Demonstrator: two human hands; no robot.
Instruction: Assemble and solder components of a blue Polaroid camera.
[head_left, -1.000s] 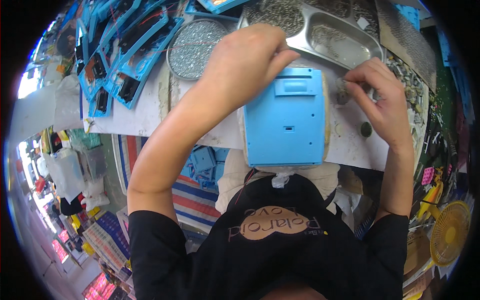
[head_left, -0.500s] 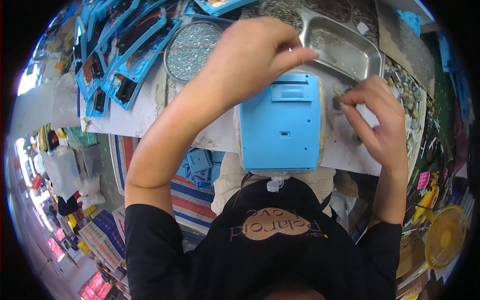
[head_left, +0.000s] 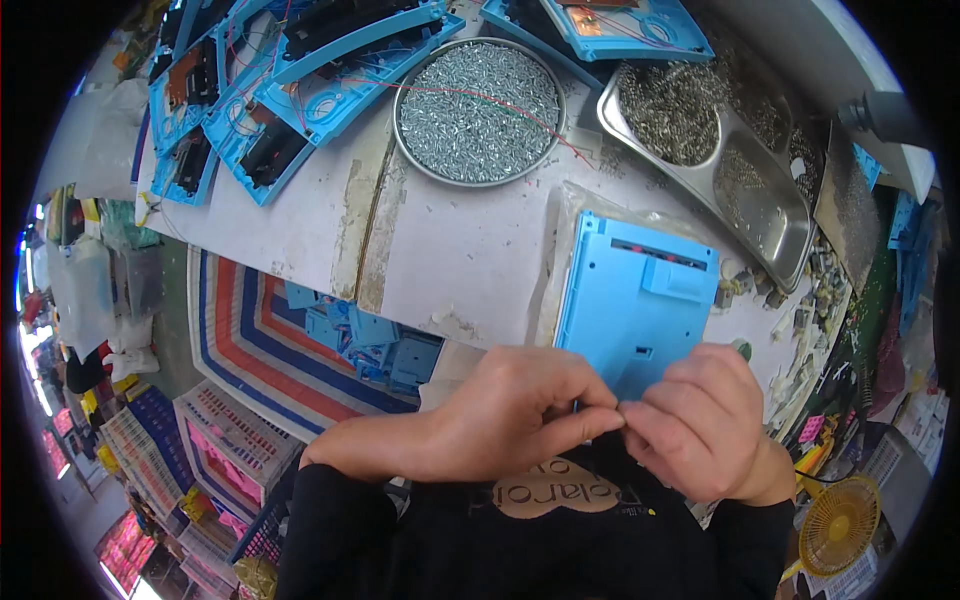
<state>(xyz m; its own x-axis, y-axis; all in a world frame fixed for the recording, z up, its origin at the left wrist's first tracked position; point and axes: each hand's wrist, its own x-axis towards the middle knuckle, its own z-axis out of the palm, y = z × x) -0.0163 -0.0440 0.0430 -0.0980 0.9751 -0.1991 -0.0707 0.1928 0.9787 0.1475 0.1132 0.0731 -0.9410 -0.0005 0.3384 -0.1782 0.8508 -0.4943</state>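
Note:
My left hand (head_left: 535,412) and my right hand (head_left: 700,422) meet in front of my chest, at the near edge of a blue plastic casing (head_left: 620,310). Both are closed in a pinch, thumb against forefinger, with their fingertips touching. Whatever sits between them is too small to make out. The casing lies slightly turned on a pale pad (head_left: 562,240), its outer face up, with a long slot and a raised block near the far end and a small hole lower down. My hands cover part of its near end.
Small silver fasteners (head_left: 480,110) fill a round dish at the back. A steel compartment tray (head_left: 785,240) with small metal parts stands right of it. Open blue casings (head_left: 325,115) with red wires are piled far left. More blue parts (head_left: 365,335) lie below the table in a striped bag (head_left: 240,330).
Both hands have drawn back from over the table toward my body, and their fingertips now meet. The view has shifted, so the casing appears lower and turned.

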